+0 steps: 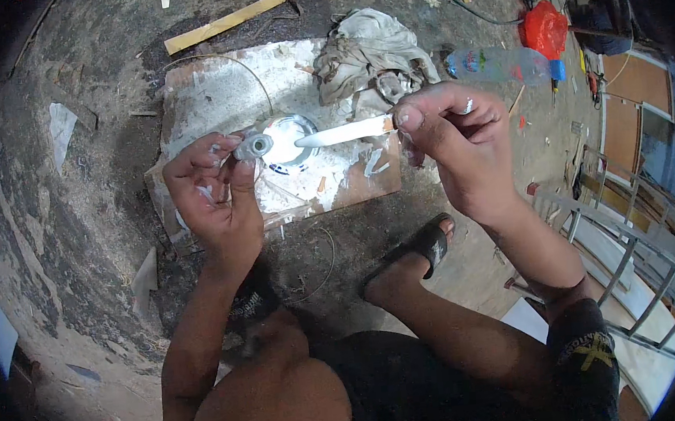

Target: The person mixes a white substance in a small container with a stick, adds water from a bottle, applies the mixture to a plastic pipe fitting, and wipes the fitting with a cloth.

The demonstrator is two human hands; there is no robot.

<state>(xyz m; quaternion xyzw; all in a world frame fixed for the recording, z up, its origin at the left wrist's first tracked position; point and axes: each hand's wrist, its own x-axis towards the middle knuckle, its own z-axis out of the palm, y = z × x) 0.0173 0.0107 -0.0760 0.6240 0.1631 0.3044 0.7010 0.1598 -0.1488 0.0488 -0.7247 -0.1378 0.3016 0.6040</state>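
My left hand (212,189) is closed, pinching a small grey round fitting (255,145) with a dark hole in its end. From the other side, my right hand (462,143) grips a flat stick (348,131) between thumb and fingers. White, paint-like coating covers most of the stick, and its narrow tip points left toward the fitting, apart from it. Beneath both lies a small round dish (294,165) with white, wet-looking material in it. White smears mark my fingers. The dish rests on a paint-spattered board (205,102) on the floor.
A crumpled dirty cloth (369,48) lies at the board's far right corner, near a clear plastic bottle (492,67) and a red plastic bag (545,28). Beyond the board is a wooden strip (238,18). A metal ladder-like frame (630,256) stands at the right.
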